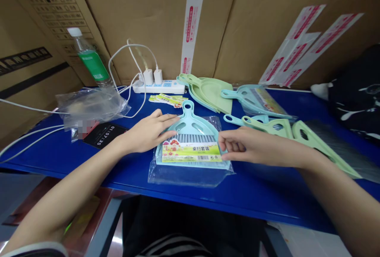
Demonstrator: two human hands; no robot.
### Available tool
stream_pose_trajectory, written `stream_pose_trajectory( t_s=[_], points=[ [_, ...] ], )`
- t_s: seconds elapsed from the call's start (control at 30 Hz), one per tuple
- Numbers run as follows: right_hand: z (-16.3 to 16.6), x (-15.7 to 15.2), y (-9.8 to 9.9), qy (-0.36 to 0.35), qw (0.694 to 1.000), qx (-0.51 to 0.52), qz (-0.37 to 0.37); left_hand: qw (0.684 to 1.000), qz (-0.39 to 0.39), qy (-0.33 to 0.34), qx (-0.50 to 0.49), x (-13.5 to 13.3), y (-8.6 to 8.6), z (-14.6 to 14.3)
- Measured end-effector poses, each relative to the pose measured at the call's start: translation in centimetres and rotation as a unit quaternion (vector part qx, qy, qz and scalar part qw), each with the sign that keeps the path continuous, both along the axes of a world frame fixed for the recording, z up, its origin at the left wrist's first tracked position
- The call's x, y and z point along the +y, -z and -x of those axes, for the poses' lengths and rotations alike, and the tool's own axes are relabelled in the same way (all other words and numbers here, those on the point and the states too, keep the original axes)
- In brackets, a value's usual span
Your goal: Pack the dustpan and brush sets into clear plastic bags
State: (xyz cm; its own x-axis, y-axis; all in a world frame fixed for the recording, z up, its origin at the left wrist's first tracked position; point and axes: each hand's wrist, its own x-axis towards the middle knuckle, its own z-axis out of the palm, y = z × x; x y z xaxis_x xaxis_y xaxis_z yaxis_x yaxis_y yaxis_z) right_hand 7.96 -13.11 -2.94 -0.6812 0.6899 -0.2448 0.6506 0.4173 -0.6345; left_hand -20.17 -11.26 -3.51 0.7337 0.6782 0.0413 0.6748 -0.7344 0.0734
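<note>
A light blue dustpan and brush set (197, 127) lies in a clear plastic bag (184, 177) on the blue table. Its handle points away from me, and a yellow-green printed label card (190, 152) lies across the brush bristles inside the bag. My left hand (151, 130) rests on the left side of the bagged set, fingers stretched out and thumb near the label. At the right edge, my right hand (237, 144) is closed, its curled fingers and thumb gripping the side of the set; the exact contact is partly hidden.
Green and blue dustpans (212, 90), a bagged blue set (255, 98) and loose green brushes (320, 146) lie behind and right. Leftward are a phone (105, 134), empty plastic bags (89, 104), a bottle (93, 65) and cables. Label cards (168, 99) lie by a power strip (166, 87). Cardboard stands behind.
</note>
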Motion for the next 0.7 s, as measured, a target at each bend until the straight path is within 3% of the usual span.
stream_pose_trajectory(
  t_s=[0.23, 0.5, 0.7],
  points=[
    [0.0, -0.1, -0.3, -0.005, 0.998, -0.009, -0.069, 0.995, -0.084, 0.006, -0.044, -0.2, -0.2, 0.3],
    [0.2, 0.0, -0.4, -0.060, 0.993, 0.011, -0.097, 0.983, 0.092, 0.135, -0.086, -1.0, -1.0, -0.4],
    [0.4, -0.1, -0.1, -0.067, 0.991, 0.005, -0.115, 0.977, 0.121, 0.157, -0.082, -0.8, -0.4, -0.5]
  ],
)
